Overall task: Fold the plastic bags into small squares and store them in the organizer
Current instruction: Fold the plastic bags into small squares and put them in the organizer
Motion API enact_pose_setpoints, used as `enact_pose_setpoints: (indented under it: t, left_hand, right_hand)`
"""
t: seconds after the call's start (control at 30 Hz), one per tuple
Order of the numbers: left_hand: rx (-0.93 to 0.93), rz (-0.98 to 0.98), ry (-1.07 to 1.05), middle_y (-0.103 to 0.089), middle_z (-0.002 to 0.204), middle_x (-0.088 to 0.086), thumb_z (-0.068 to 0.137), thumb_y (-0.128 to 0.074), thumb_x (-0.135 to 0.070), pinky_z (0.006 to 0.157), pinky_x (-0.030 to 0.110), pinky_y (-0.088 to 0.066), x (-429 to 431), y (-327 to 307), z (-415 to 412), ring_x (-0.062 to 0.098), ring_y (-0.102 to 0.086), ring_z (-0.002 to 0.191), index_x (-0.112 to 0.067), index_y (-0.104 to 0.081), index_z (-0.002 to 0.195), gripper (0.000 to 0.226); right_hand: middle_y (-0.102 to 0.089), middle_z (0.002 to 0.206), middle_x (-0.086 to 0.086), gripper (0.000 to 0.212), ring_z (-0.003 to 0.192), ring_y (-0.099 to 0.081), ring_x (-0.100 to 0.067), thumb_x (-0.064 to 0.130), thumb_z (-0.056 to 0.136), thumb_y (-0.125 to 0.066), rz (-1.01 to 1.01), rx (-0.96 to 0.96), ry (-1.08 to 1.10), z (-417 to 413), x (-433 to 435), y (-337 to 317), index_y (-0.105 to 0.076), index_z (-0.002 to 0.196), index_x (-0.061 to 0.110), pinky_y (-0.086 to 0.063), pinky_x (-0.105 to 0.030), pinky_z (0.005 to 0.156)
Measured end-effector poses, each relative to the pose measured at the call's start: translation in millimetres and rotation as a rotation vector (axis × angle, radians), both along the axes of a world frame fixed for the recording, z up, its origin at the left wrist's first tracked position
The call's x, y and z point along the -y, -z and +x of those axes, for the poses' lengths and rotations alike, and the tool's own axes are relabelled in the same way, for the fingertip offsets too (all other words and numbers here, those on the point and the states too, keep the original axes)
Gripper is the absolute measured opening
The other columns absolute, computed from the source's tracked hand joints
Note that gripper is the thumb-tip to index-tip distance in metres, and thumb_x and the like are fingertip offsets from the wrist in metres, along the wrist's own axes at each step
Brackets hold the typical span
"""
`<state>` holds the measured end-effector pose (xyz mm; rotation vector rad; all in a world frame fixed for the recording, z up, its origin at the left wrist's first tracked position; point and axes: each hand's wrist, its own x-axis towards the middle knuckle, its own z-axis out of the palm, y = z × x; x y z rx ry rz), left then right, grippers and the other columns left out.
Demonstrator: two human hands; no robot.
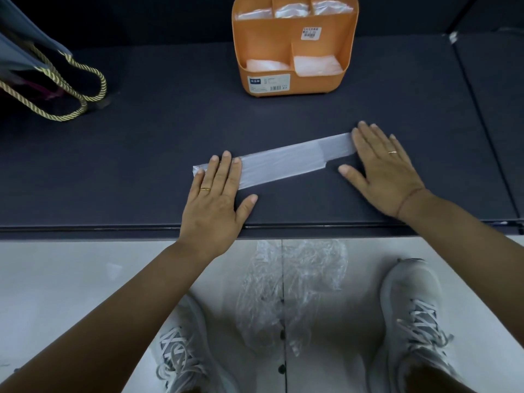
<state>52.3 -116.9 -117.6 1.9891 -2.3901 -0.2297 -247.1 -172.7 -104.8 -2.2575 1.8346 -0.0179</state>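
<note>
A clear plastic bag (283,160), folded into a long narrow strip, lies flat on the dark matte table (141,165), slanting upward from left to right. The left hand (215,199) presses flat on the strip's left end, fingers straight and close together, thumb spread out onto the table; a thin gold ring (204,189) sits on one finger. The right hand (380,165) lies flat over the strip's right end, fingers straight and slightly fanned, thumb out to the side, with another slim ring (392,152) on it. Farther back on the table stands an orange plastic organizer (266,38) with rounded corners and several compartments, each holding a folded whitish bag; barcode labels are stuck on its front. At the far left rests a blue-grey tote bag (22,38) with twisted golden rope handles (73,89). Below the table edge, on the pale glossy floor, a crumpled pile of transparent bags (283,293) lies between two white laced sneakers (416,316)
</note>
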Motion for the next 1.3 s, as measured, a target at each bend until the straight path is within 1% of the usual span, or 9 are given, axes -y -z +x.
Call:
enact_pose_setpoints:
  t: [0.13,0.33,0.5,0.57,0.7,0.8,0.9,1.13,1.3]
  left_hand:
    - [0.010,0.012,0.001,-0.001,0.165,0.002,0.092,0.000,-0.062,0.122,0.033,0.007,1,1,1,0.018,0.004,0.151,-0.017,-0.003,0.157,0.079]
    - [0.002,0.002,0.001,-0.004,0.164,0.003,0.093,-0.003,-0.062,0.121,0.033,0.006,0,0,0,0.019,0.001,0.151,-0.016,-0.008,0.157,0.079]
    - [-0.004,-0.013,0.014,-0.007,0.164,0.004,0.095,-0.006,-0.062,0.121,0.031,0.006,0,1,1,0.019,-0.001,0.151,-0.015,-0.010,0.157,0.078]
    - [0.006,-0.022,0.042,-0.008,0.164,0.004,0.097,-0.006,-0.062,0.121,0.028,0.009,2,1,4,0.020,-0.004,0.151,-0.015,-0.011,0.157,0.077]
    - [0.018,-0.027,0.143,-0.012,0.163,0.005,0.099,-0.008,-0.063,0.121,0.029,0.006,12,-1,16,0.021,-0.009,0.151,-0.013,-0.016,0.157,0.077]
    - [0.032,-0.007,0.243,-0.012,0.163,0.004,0.099,-0.008,-0.064,0.122,0.029,0.006,25,-5,28,0.019,-0.007,0.151,-0.014,-0.016,0.157,0.077]
    - [0.074,0.018,0.349,-0.009,0.164,0.004,0.098,-0.008,-0.066,0.123,0.034,0.002,41,-7,42,0.017,-0.004,0.151,-0.015,-0.012,0.157,0.078]
    - [0.216,-0.018,0.527,-0.009,0.165,0.006,0.094,-0.011,-0.072,0.122,0.047,0.001,68,-18,47,0.023,-0.004,0.152,-0.017,-0.011,0.158,0.084]
    - [-0.072,-0.031,0.550,-0.010,0.164,0.009,0.088,-0.028,-0.077,0.122,0.039,-0.001,20,-23,-35,0.022,-0.006,0.152,-0.008,-0.017,0.156,0.097]
  right_hand:
    - [-0.046,0.141,-0.015,0.048,0.130,-0.039,-0.034,0.032,0.097,-0.055,-0.159,0.230,0.200,-21,23,-6,-0.050,0.137,0.007,-0.026,-0.040,0.112]
    - [-0.050,0.104,-0.003,0.025,0.111,-0.048,-0.025,0.031,0.086,-0.069,-0.118,0.315,0.359,-18,44,-13,-0.067,0.107,0.017,-0.036,-0.037,0.101]
    - [-0.053,0.114,-0.010,0.012,0.110,-0.049,-0.026,0.023,0.092,-0.063,-0.082,0.323,0.299,-18,43,-13,-0.068,0.092,0.012,-0.038,-0.038,0.103]
    - [-0.054,0.108,-0.006,0.011,0.097,-0.053,-0.020,0.021,0.094,-0.061,-0.061,0.372,0.292,-20,40,-18,-0.062,0.086,0.013,-0.043,-0.029,0.093]
    - [-0.063,0.083,-0.006,0.013,0.070,-0.066,-0.014,0.013,0.096,-0.057,0.176,0.816,0.453,-23,33,-33,-0.053,0.084,0.016,-0.053,-0.018,0.062]
    - [-0.062,0.089,-0.007,0.015,0.069,-0.063,-0.013,0.006,0.091,-0.063,0.370,1.034,0.611,-27,27,-41,-0.054,0.102,0.013,-0.052,-0.017,0.055]
    - [-0.068,0.093,-0.001,0.028,0.076,-0.065,-0.008,0.010,0.087,-0.068,0.556,0.948,0.593,-31,27,-50,-0.056,0.113,0.014,-0.053,-0.021,0.062]
    - [-0.071,0.070,-0.006,0.020,0.059,-0.067,-0.010,-0.005,0.085,-0.065,0.758,0.720,0.354,-12,2,-56,-0.061,0.101,0.006,-0.050,-0.019,0.048]
    - [-0.073,0.079,-0.013,0.023,0.063,-0.069,-0.015,-0.003,0.084,-0.065,0.861,0.821,0.367,-16,-25,-66,-0.059,0.105,0.006,-0.053,-0.021,0.054]
